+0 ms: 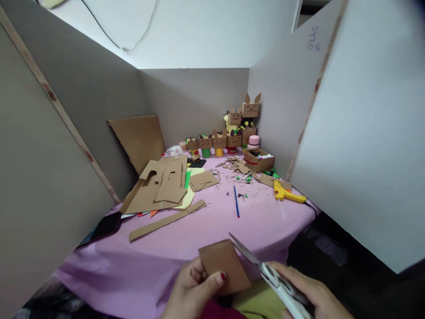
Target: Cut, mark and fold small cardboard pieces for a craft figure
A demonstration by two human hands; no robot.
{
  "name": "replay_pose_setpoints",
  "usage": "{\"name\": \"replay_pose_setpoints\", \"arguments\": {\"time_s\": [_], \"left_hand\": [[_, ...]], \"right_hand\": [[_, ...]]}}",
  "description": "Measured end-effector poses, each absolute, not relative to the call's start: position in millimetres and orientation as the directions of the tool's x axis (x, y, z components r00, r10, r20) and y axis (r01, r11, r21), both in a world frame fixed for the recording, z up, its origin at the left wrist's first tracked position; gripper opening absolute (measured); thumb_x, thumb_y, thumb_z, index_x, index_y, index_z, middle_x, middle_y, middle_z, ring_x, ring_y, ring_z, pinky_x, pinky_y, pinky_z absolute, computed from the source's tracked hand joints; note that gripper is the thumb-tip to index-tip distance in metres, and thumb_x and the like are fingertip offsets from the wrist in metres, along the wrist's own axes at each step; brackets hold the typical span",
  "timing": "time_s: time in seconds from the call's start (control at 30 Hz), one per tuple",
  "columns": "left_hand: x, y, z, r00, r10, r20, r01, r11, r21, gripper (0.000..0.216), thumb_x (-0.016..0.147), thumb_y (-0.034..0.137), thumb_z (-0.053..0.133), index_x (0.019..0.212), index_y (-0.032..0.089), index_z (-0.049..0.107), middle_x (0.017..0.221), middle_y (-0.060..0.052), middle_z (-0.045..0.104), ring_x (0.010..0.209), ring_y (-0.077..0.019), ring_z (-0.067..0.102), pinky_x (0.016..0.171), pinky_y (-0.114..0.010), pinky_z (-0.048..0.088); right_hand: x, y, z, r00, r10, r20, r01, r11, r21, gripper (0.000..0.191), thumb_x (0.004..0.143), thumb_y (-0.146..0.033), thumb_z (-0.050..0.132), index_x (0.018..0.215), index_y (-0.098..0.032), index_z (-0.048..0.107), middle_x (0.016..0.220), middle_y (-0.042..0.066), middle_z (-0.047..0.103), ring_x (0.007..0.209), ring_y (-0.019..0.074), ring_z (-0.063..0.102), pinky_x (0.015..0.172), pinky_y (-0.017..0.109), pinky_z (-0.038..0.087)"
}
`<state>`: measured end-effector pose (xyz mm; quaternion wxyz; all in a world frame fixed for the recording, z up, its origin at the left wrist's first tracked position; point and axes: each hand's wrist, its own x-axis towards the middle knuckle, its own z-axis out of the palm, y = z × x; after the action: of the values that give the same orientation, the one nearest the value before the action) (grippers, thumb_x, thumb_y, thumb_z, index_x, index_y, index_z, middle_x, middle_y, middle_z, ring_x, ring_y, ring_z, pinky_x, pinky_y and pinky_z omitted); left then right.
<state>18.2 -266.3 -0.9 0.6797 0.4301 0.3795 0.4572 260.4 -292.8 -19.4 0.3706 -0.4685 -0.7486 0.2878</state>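
My left hand point(194, 290) pinches a small brown cardboard piece point(224, 266) at its lower left, thumb on top, near the front edge of the table. My right hand point(314, 294) grips white-handled scissors point(265, 270). Their blades point up-left, with the tips just past the cardboard piece's upper right corner. Both hands hover over the purple tablecloth point(259, 221) at its near edge.
Cut cardboard sheets point(162, 186) and a long strip point(168, 220) lie at the left. A blue pencil point(236, 201), a yellow glue gun point(286, 193), a small box point(258, 160) and cardboard animal figures point(232, 133) lie farther back. White partition boards enclose the table.
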Motion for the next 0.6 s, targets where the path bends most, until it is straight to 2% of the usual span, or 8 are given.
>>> {"name": "replay_pose_setpoints", "arguments": {"time_s": [0.17,0.3,0.6], "left_hand": [[1.1,-260.3,14.6,0.390,0.920,-0.029,-0.032,0.045,0.998,0.026,0.077,0.028,0.066,0.099,0.016,0.073,0.089,-0.012,0.074,0.079,-0.0246,0.067,0.073,-0.033,0.051],[-4.7,-259.7,31.7,0.462,0.886,-0.026,0.154,-0.051,0.987,0.023,0.079,0.024,0.063,0.097,0.015,0.074,0.086,-0.013,0.075,0.077,-0.0259,0.069,0.070,-0.031,0.052],[-12.3,-254.8,37.3,0.618,0.786,0.004,0.221,-0.179,0.959,0.025,0.084,0.013,0.054,0.099,0.019,0.072,0.093,-0.006,0.075,0.082,-0.0204,0.068,0.075,-0.029,0.052]], "right_hand": [[274.1,-292.4,0.3,-0.374,0.885,0.276,0.582,0.456,-0.674,0.047,0.068,-0.021,0.070,0.114,-0.027,0.066,0.094,0.005,0.074,0.081,0.0214,0.071,0.068,0.020,0.056],[285.0,-291.6,7.3,-0.400,0.876,0.268,0.655,0.478,-0.585,0.047,0.070,-0.022,0.068,0.117,-0.029,0.063,0.089,0.004,0.074,0.077,0.0208,0.070,0.070,0.024,0.057],[296.3,-294.1,19.9,-0.443,0.876,0.190,0.754,0.479,-0.450,0.052,0.072,-0.018,0.061,0.122,-0.032,0.059,0.101,0.003,0.071,0.089,0.0217,0.068,0.079,0.028,0.055]]}}
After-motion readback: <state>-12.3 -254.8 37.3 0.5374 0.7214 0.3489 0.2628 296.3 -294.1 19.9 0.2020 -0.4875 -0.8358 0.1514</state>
